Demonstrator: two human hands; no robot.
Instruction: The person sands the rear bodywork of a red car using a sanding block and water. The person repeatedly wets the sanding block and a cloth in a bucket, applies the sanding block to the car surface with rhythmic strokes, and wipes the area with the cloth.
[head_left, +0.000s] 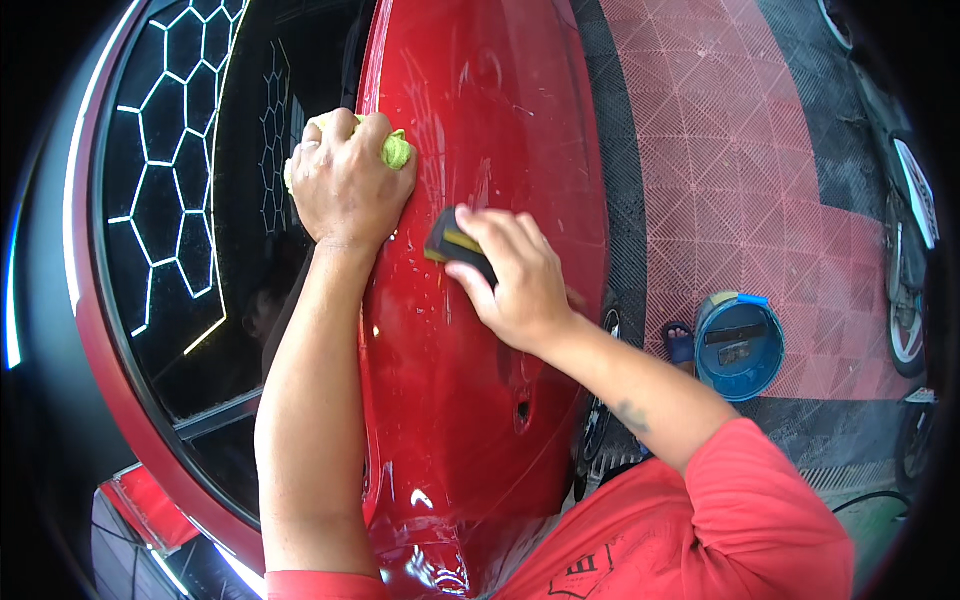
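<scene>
Window glass (172, 352): dark, mirroring crisp white light hexagons (160, 163) on your left.
Red panel (430, 370): brightly lit, glossy, with pale streaks and white glare low in your view.
Your right hand (522, 285): slightly blurred, like the block (443, 232) it holds.
Floor tiles (730, 180): evenly lit, details softening rightward.
Picture rim: straight edges bow around you, fading to black.

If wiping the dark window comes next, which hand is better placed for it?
Probably the left hand: it grips the yellow-green cloth at the edge of the dark window. The right hand holds a dark block at the red panel, farther from the window.
</scene>
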